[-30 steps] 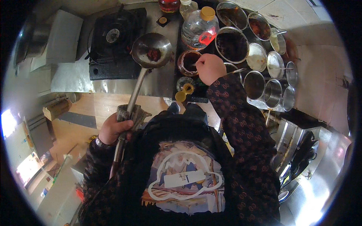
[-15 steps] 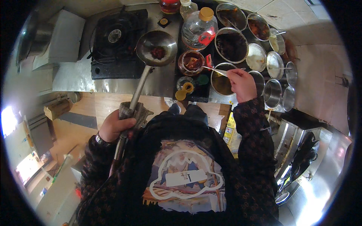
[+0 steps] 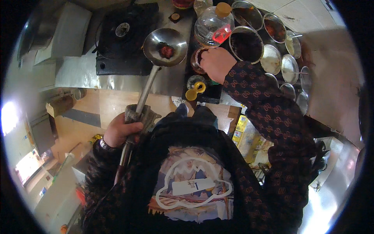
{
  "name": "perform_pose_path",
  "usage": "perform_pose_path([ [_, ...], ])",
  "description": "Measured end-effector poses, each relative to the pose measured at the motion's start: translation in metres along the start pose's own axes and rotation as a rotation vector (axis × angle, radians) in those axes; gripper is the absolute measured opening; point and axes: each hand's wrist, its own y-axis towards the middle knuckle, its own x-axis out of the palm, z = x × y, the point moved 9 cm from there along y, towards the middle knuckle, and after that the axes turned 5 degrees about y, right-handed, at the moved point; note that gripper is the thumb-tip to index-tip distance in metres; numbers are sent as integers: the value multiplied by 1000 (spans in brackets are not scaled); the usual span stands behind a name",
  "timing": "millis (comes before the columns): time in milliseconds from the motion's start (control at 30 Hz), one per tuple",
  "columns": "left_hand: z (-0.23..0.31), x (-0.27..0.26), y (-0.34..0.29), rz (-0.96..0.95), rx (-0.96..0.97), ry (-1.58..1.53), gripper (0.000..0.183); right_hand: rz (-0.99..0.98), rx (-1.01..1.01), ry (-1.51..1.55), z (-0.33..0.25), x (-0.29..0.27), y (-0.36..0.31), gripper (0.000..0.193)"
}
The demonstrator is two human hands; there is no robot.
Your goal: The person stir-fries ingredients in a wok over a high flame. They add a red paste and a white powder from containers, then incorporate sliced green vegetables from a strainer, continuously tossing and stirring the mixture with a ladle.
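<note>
My left hand (image 3: 121, 130) is closed round the long metal handle of a ladle (image 3: 183, 38), with a grey, worn cloth wrap (image 3: 134, 113) about the handle at the grip. Dark red paste (image 3: 166, 51) lies in the ladle's round bowl, in front of the black stove. My right hand (image 3: 218, 64) bends over a jar of red sauce (image 3: 197, 66), its fingers curled down at the rim. The hand covers much of the jar, and whatever the fingers hold is hidden; no spoon shows. A small open bottle with a yellow flip cap (image 3: 191, 94) stands just nearer to me.
A black gas stove (image 3: 117, 64) is at the left on the steel counter (image 3: 76, 76). A large clear jug with an orange cap (image 3: 206, 29) stands behind the sauce jar. Several metal seasoning pots, among them a dark-filled one (image 3: 246, 45), crowd the right.
My right hand has moved left from above the pots to the sauce jar, and the spoon it held is now out of sight. The red paste in the ladle looks larger. My left hand keeps its grip.
</note>
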Motion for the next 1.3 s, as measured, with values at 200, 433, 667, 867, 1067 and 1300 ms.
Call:
perform_pose_path([
  [200,-12,-2,0,-11,30,-33,30,-115,497,195,38,15,-12,14],
  [433,-14,-8,8,33,13,1,34,198,765,614,64,22,-55,18],
  [667,-9,-8,13,48,-15,1,37,388,970,911,67,18,-99,20],
  [867,0,-3,16,30,26,5,45,540,1083,1214,69,26,-122,22],
  [1067,-1,-6,19,18,24,56,47,542,1199,1379,67,26,-144,20],
  [1300,-1,-6,17,27,28,30,50,464,924,514,43,-24,-89,15],
])
